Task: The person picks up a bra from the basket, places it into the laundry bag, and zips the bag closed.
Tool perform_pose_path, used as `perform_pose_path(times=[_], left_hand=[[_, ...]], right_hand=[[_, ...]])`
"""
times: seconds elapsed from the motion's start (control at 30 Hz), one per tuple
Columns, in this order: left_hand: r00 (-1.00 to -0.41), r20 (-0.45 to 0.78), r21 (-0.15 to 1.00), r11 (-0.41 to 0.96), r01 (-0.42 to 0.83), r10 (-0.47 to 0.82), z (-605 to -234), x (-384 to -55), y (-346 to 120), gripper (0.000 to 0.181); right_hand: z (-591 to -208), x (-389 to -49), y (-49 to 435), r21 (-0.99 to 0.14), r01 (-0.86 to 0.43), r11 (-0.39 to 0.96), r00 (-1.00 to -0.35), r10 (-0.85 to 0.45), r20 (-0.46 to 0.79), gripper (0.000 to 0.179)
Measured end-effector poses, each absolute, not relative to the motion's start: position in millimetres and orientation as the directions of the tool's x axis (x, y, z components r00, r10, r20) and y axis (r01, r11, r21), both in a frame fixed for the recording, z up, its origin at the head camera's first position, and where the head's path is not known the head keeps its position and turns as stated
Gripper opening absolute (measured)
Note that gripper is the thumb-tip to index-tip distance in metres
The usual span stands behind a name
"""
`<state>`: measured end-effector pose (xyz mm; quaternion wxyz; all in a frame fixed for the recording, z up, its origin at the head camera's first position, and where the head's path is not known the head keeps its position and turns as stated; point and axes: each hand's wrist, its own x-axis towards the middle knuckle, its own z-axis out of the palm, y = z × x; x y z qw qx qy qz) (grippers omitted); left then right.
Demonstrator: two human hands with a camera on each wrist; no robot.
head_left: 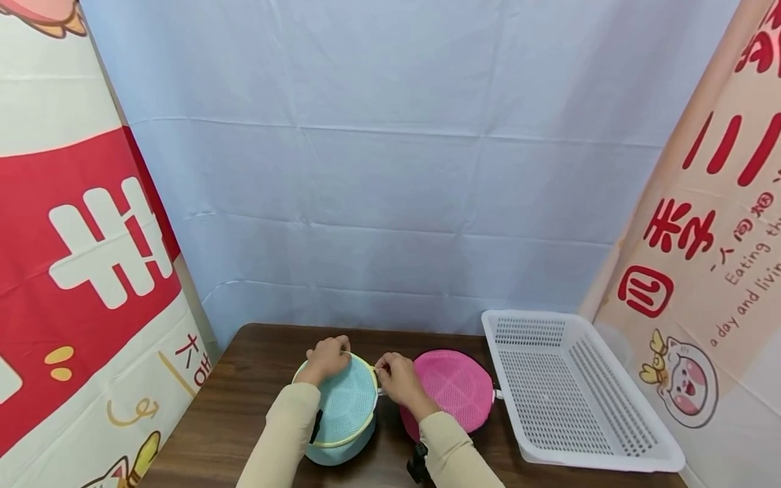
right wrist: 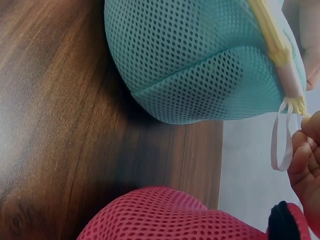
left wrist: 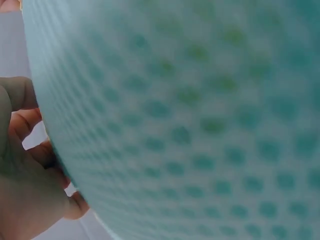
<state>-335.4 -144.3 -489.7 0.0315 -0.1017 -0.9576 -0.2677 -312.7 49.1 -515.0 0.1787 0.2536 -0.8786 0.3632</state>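
Note:
A round light-blue mesh laundry bag (head_left: 344,407) with a yellow zipper rim stands on the table. My left hand (head_left: 327,359) grips its far left rim; in the left wrist view the curled fingers (left wrist: 25,125) meet the bag's edge, and blurred mesh (left wrist: 200,150) fills most of the picture. At the right rim, my right hand (head_left: 399,379) pinches the end of the yellow zipper (right wrist: 275,37), beside a white ribbon loop (right wrist: 281,145). What lies between those fingertips is mostly hidden. A pink round mesh bag (head_left: 454,390) sits to the right, partly under my right forearm.
A white perforated plastic basket (head_left: 564,407) stands at the right of the dark wooden table (head_left: 244,400). Behind the table hangs a pale blue cloth (head_left: 390,176), with printed cloths (head_left: 36,203) at both sides.

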Motion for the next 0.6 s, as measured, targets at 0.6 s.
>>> perform_pose_path(times=[0.6], left_hand=[[-0.986,0.095,0.541,0.823,0.17,0.141,-493.6,-335.1,-145.4,0.011]], right_hand=[[-516.1,-312.3,48.2,-0.524,-0.587,0.617,-0.798,-0.332,0.503,0.011]])
